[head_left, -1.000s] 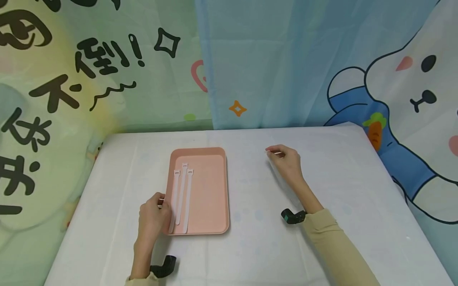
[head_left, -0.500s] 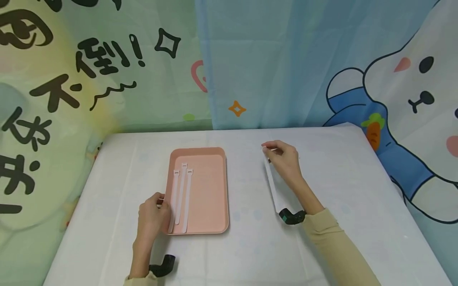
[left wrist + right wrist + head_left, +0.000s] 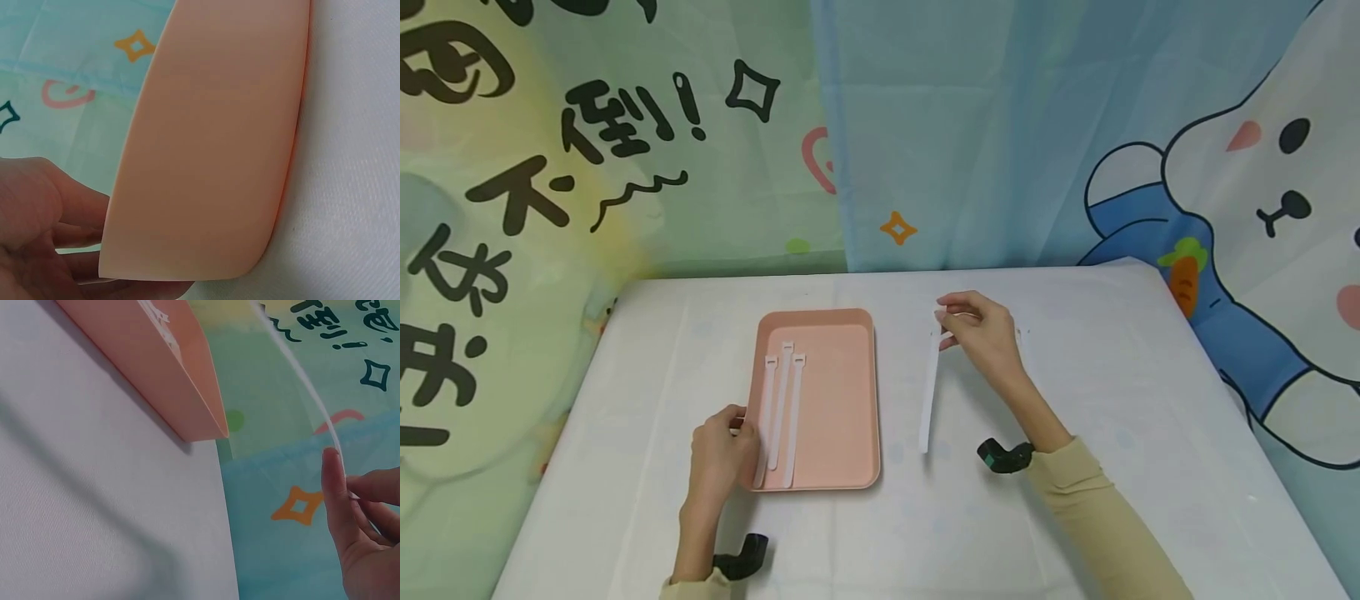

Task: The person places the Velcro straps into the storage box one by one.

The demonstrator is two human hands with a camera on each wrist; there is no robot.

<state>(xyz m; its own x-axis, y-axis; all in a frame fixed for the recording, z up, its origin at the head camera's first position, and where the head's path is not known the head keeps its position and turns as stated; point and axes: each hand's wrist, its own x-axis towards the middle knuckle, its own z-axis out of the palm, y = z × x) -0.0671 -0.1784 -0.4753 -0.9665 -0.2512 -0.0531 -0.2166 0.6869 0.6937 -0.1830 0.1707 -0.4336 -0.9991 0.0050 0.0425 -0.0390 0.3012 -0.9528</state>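
Observation:
My left hand [image 3: 721, 450] grips the pink tray [image 3: 838, 400] by its left edge near the front corner. In the left wrist view, the tray's side wall [image 3: 206, 144] stands between the fingers of that hand [image 3: 37, 219]. Three white cable straps [image 3: 793, 425] with slotted heads lie lengthwise in the tray's left half. To the right of the tray, my right hand [image 3: 988, 337] pinches one end of another white cable strap [image 3: 929, 392], which hangs down toward the front. The right wrist view shows this strap [image 3: 306, 381] bending away from thumb and finger.
A white cloth [image 3: 865, 550] covers the table. Behind the far edge hangs a printed curtain [image 3: 940, 150] in green and blue. Each wrist carries a black camera mount [image 3: 1004, 457], and both sleeves [image 3: 1101, 508] are pale yellow.
My right hand has moved left toward the tray, and the strap in it has swung left, its full length now showing. The left hand, the tray and the straps in it have stayed put.

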